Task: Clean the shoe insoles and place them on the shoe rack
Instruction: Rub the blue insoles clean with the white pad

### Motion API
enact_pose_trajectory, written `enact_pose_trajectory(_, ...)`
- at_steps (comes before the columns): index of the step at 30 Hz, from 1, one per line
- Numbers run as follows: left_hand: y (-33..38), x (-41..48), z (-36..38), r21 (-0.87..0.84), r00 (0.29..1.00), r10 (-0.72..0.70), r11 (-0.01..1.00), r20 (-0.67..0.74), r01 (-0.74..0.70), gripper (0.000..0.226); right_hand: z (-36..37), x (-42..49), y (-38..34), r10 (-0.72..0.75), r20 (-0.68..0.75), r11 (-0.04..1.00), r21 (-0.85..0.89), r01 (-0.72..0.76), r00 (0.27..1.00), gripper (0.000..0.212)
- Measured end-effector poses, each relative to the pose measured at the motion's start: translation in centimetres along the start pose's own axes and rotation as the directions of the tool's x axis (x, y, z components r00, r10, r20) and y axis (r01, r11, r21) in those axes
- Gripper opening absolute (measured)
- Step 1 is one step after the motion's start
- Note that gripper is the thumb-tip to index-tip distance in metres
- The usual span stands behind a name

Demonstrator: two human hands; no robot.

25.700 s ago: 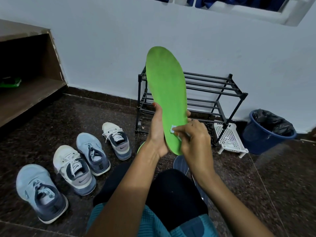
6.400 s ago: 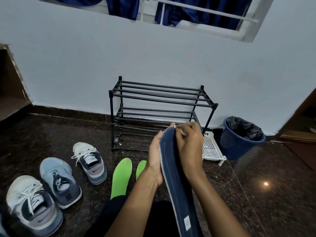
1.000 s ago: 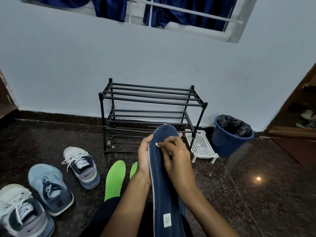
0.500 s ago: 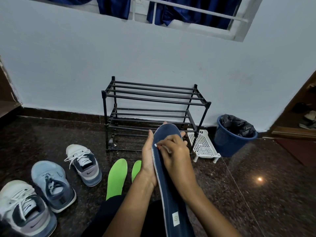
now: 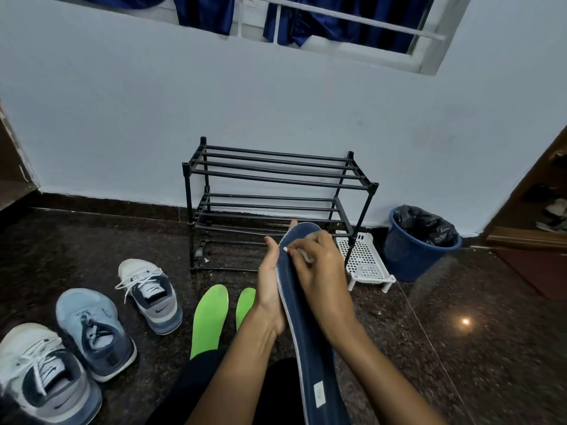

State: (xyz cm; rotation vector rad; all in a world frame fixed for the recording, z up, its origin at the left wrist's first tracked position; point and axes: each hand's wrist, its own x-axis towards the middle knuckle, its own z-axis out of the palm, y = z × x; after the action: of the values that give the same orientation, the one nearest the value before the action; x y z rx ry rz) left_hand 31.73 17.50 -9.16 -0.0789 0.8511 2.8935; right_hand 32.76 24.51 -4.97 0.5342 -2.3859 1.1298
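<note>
**Granite floor by the wall: navy insole in hand, rack bare**

Dark speckled granite floor (image 5: 460, 348) meets a pale blue wall (image 5: 122, 118); blue curtains (image 5: 337, 23) hang in the window above.

- Black shoe rack (image 5: 276, 176) stands against the wall with only bare bars showing on its tiers.
- Navy insole (image 5: 306, 342) is held up on a slant over the person's lap, toe end raised in front of the rack's lower tier. A small white label shows near its heel end.
- Left hand (image 5: 270, 289) grips the insole from the left edge, thumb up along the rim and fingers behind it.
- Right hand (image 5: 319, 271) has its fingers curled, pinching a small white wipe (image 5: 286, 249) against the insole's left rim near the toe.
- Two green insoles (image 5: 210, 320) lie flat on the floor just left of the left wrist, side by side, toes toward the rack.
- Three sneakers (image 5: 92, 329) sit on the floor at left, well apart from the rack.
- White perforated stand (image 5: 365, 262) rests on the floor beside the rack's right leg; a blue bin (image 5: 411, 256) with a black liner stands to its right.
</note>
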Motion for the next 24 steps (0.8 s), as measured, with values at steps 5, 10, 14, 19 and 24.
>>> enact_pose_trajectory(5, 0.3, 0.1, -0.1, 0.053, 1.0, 0.015, 0.998, 0.013, -0.016, 0.057, 0.4, -0.3, 0.3, -0.04, -0.005, 0.999, -0.029, 0.04, 0.999, 0.01)
enact_pose_trajectory(10, 0.0, 0.1, -0.1, 0.018, 0.999, 0.001, 1.0, 0.034, -0.002, 0.057, 0.3, -1.1, -0.1, -0.076, 0.032, 0.997, -0.012, 0.077, 0.997, 0.01)
enact_pose_trajectory(14, 0.0, 0.2, -0.1, 0.065, 0.999, 0.027, 0.998, 0.019, -0.028, 0.053, -0.3, 0.7, 1.3, -0.038, -0.049, 0.999, -0.037, 0.036, 0.998, 0.009)
enact_pose_trajectory(19, 0.3, 0.0, -0.3, -0.004, 0.999, -0.009, 1.0, 0.051, 0.009, 0.063, 0.6, -1.1, 0.1, -0.081, -0.001, 0.997, 0.001, 0.081, 0.997, 0.011)
enact_pose_trajectory(24, 0.1, 0.2, -0.3, -0.017, 0.997, 0.005, 1.0, 0.082, -0.004, 0.065, 0.3, -0.9, 0.3, -0.081, 0.02, 0.997, -0.007, 0.081, 0.997, 0.011)
